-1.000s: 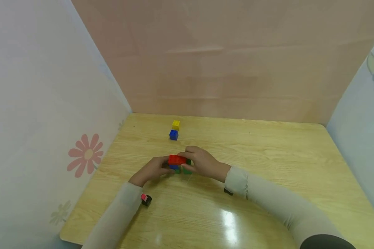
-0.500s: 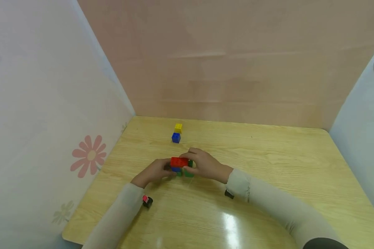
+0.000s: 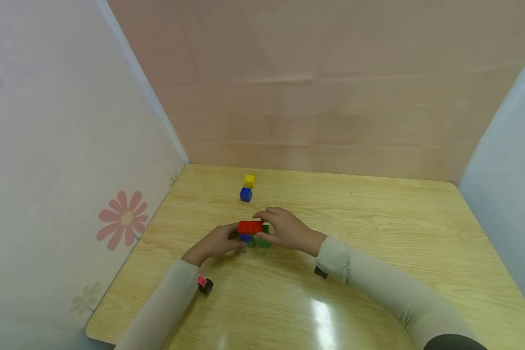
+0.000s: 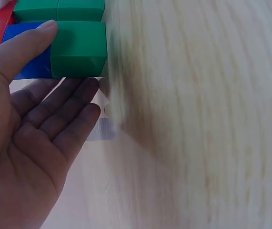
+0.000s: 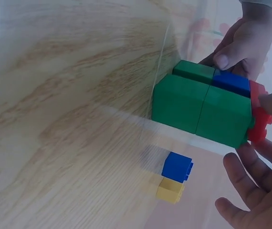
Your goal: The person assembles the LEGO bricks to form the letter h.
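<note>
Two short columns of toy building blocks stand side by side on the table, with a red brick lying across the top. One column is a blue block over a green block; the other is two green blocks. My left hand grips the blue-and-green column, its thumb on the near face and its fingers behind. At the red brick's right end, my right hand has its thumb on one side and its fingers around the other.
Farther back on the table, a loose blue block sits just in front of a yellow block. A pinkish backdrop rises behind the table, and a flower-printed panel borders it on the left.
The right fingers have drawn slightly right along the red brick, uncovering more of its top. The left hand keeps its grip and the stack stays in place; the head view has shifted a little.
</note>
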Demonstrator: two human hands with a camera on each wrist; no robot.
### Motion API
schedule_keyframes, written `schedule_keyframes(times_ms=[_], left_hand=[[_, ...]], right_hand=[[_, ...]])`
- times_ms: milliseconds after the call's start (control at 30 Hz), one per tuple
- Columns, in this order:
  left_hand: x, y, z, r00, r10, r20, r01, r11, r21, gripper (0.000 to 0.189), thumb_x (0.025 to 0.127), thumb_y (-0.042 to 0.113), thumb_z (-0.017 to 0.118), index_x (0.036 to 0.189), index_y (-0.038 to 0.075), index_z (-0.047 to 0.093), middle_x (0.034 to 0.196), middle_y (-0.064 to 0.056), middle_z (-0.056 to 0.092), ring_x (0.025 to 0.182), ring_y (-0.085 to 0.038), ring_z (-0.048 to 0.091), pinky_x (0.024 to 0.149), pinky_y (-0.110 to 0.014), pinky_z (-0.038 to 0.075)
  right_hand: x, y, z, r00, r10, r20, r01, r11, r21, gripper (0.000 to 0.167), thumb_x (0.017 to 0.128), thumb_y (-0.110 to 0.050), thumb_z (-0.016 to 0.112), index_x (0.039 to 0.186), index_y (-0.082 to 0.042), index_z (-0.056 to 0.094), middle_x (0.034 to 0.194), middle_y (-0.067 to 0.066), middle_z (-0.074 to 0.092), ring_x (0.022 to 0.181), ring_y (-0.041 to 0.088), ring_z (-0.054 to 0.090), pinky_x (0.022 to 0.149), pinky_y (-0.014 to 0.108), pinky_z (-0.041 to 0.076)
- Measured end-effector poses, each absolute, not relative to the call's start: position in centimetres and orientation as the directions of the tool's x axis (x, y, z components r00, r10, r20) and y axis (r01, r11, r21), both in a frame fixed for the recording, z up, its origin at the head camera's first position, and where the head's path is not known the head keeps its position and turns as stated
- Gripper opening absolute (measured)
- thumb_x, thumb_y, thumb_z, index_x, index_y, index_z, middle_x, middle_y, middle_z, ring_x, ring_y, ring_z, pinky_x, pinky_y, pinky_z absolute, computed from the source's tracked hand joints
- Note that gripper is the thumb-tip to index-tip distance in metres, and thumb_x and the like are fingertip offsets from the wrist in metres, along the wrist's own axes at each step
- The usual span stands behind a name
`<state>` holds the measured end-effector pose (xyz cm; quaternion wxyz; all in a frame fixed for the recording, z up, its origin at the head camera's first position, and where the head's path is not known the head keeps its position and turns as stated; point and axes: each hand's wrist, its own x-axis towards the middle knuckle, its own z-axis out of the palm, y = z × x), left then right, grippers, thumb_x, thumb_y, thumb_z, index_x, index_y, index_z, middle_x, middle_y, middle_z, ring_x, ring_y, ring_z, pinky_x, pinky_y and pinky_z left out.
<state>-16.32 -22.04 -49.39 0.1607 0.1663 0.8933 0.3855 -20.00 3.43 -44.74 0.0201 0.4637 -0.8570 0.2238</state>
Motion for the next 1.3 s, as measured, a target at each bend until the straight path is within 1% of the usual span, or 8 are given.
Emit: schedule_keyframes(times_ms=[300, 467, 600, 733, 900, 1067, 1200, 1300], left_hand=[[-15.9, -22.7, -49.3, -0.899, 0.421, -0.117, 0.177, 0.595, 0.784, 0.047, 0.09, 0.043, 0.069, 0.13, 0.024, 0.057, 0.131, 0.005, 0.059, 0.125, -0.02, 0.053, 0.105, -0.044, 0.042], [-15.7, -22.9, -48.8, -0.906, 0.416, -0.082, 0.172, 0.538, 0.825, 0.042, 0.089, 0.04, 0.071, 0.126, 0.023, 0.058, 0.125, 0.007, 0.061, 0.124, -0.019, 0.053, 0.105, -0.044, 0.042], [-15.5, -22.9, -48.4, -0.911, 0.411, -0.046, 0.176, 0.487, 0.855, 0.044, 0.09, 0.032, 0.072, 0.129, 0.021, 0.058, 0.127, 0.003, 0.06, 0.125, -0.023, 0.053, 0.105, -0.047, 0.041], [-15.4, -22.9, -48.1, -0.916, 0.402, -0.015, 0.186, 0.457, 0.87, 0.046, 0.09, 0.027, 0.072, 0.132, 0.018, 0.056, 0.13, -0.002, 0.059, 0.125, -0.028, 0.053, 0.104, -0.05, 0.041], [-15.3, -23.0, -47.9, -0.917, 0.398, 0.001, 0.195, 0.447, 0.873, 0.044, 0.09, 0.03, 0.071, 0.131, 0.02, 0.057, 0.128, 0.001, 0.061, 0.122, -0.023, 0.056, 0.102, -0.046, 0.044], [-15.2, -23.3, -48.0, -0.917, 0.399, 0.007, 0.199, 0.443, 0.874, 0.043, 0.09, 0.038, 0.069, 0.128, 0.022, 0.058, 0.124, 0.005, 0.063, 0.118, -0.018, 0.059, 0.099, -0.041, 0.047], [-15.2, -23.2, -47.9, -0.916, 0.402, 0.008, 0.205, 0.448, 0.87, 0.041, 0.091, 0.039, 0.068, 0.127, 0.022, 0.059, 0.123, 0.006, 0.064, 0.116, -0.017, 0.06, 0.097, -0.04, 0.049], [-15.2, -23.0, -47.7, -0.913, 0.408, 0.005, 0.212, 0.464, 0.86, 0.038, 0.091, 0.039, 0.068, 0.126, 0.023, 0.06, 0.121, 0.007, 0.064, 0.113, -0.016, 0.061, 0.096, -0.038, 0.05]], right_hand=[[-20.1, 3.7, -44.5, -0.592, -0.773, 0.228, -0.779, 0.476, -0.409, 0.062, 0.088, -0.051, 0.068, 0.135, -0.013, 0.055, 0.11, -0.001, 0.063, 0.1, 0.018, 0.061, 0.086, 0.033, 0.051], [-20.1, 3.7, -44.1, -0.594, -0.764, 0.251, -0.779, 0.469, -0.415, 0.068, 0.089, -0.061, 0.059, 0.138, -0.014, 0.053, 0.112, 0.002, 0.063, 0.1, 0.019, 0.061, 0.085, 0.035, 0.051], [-20.1, 3.7, -43.9, -0.605, -0.753, 0.259, -0.773, 0.478, -0.417, 0.071, 0.09, -0.067, 0.052, 0.14, -0.016, 0.051, 0.115, 0.002, 0.063, 0.102, 0.022, 0.061, 0.086, 0.036, 0.051], [-20.1, 3.6, -43.8, -0.615, -0.744, 0.262, -0.764, 0.48, -0.432, 0.068, 0.092, -0.064, 0.051, 0.141, -0.017, 0.05, 0.115, 0.002, 0.063, 0.103, 0.025, 0.062, 0.087, 0.039, 0.051], [-20.2, 3.4, -43.8, -0.634, -0.732, 0.251, -0.742, 0.483, -0.465, 0.063, 0.096, -0.06, 0.046, 0.14, -0.015, 0.051, 0.114, -0.001, 0.063, 0.103, 0.023, 0.061, 0.088, 0.039, 0.051], [-20.8, 3.1, -43.8, -0.693, -0.692, 0.204, -0.661, 0.495, -0.565, 0.059, 0.103, -0.055, 0.031, 0.141, -0.014, 0.051, 0.126, 0.0, 0.06, 0.114, 0.018, 0.056, 0.098, 0.041, 0.047], [-22.0, 2.9, -43.9, -0.733, -0.65, 0.199, -0.597, 0.477, -0.645, 0.058, 0.105, -0.05, 0.026, 0.139, -0.01, 0.052, 0.135, 0.006, 0.056, 0.12, 0.023, 0.055, 0.103, 0.045, 0.043], [-22.9, 2.8, -43.9, -0.761, -0.623, 0.18, -0.561, 0.494, -0.664, 0.061, 0.105, -0.05, 0.023, 0.139, -0.009, 0.052, 0.133, 0.008, 0.057, 0.119, 0.024, 0.055, 0.104, 0.046, 0.042]])
